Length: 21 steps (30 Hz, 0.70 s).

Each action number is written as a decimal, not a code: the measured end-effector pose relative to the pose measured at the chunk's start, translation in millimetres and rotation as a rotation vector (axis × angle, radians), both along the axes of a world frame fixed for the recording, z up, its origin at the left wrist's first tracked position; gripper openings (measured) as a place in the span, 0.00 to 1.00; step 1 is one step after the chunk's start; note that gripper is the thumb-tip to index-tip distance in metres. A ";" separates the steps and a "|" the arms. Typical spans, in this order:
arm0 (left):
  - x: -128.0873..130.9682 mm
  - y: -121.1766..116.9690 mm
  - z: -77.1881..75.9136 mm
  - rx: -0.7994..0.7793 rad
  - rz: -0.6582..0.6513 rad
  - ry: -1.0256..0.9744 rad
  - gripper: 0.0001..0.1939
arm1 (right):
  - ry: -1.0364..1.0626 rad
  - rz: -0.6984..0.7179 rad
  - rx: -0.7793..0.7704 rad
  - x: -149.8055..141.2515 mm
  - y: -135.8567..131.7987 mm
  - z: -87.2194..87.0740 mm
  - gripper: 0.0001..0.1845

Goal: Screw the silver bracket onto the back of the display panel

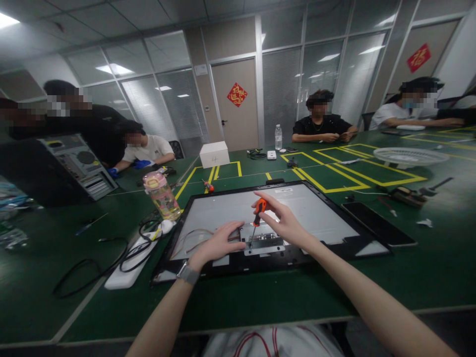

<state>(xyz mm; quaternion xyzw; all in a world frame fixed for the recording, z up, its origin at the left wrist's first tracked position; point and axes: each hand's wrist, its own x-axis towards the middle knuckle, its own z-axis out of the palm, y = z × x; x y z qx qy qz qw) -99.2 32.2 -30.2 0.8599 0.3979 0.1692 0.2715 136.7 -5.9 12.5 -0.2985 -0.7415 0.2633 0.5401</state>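
Observation:
An orange and black screwdriver (259, 212) stands nearly upright, its tip down on the metal bracket (266, 250) of a flat display panel (219, 208). My right hand (284, 220) is closed loosely around its handle, the thumb and fingers at its upper part. To the left of the bracket my left hand (219, 243) rests with fingers stretched out, thumb by the bracket's edge. The panel lies back side up, grey with a black frame. Thin wires (191, 238) run across its left part. Whether the tip sits in a screw is too small to tell.
A white power strip (130, 267) with black cables and a drink bottle (161, 196) stand left of the panel. A dark flat slab (377, 223) lies right. Beyond are a red-handled tool (208, 186), a white box (214, 154) and a computer case (80, 163). Several people sit or stand around.

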 end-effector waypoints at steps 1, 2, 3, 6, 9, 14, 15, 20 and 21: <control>0.1 -0.2 0.4 0.001 -0.002 0.002 0.36 | 0.043 0.025 -0.032 -0.2 0.8 -0.8 0.27; 0.2 -0.4 0.8 0.003 -0.002 0.004 0.36 | 0.094 0.031 -0.058 -0.2 2.0 -1.6 0.27; 0.3 -0.6 1.2 0.005 -0.001 0.007 0.36 | 0.148 0.013 -0.073 0.1 3.4 -2.4 0.27; 0.4 -1.5 2.6 0.000 0.004 0.016 0.35 | 0.262 -0.142 -0.051 3.8 7.7 -3.1 0.24; 0.2 -1.9 3.2 -0.012 0.008 0.022 0.35 | 0.263 -0.296 0.042 9.0 9.9 -1.7 0.21; -0.4 -0.8 1.1 -0.015 0.007 0.021 0.35 | 0.071 -0.413 0.184 10.4 8.2 -0.1 0.17; -0.5 -0.5 0.4 -0.012 0.007 0.020 0.35 | 0.035 -0.421 0.220 9.5 7.7 -0.2 0.17; -1.0 0.2 -0.9 -0.002 0.002 0.018 0.35 | -0.036 -0.431 0.318 6.5 6.2 -0.4 0.16; -1.0 0.1 -0.7 -0.003 0.001 0.018 0.35 | -0.036 -0.433 0.319 6.4 6.1 -0.3 0.16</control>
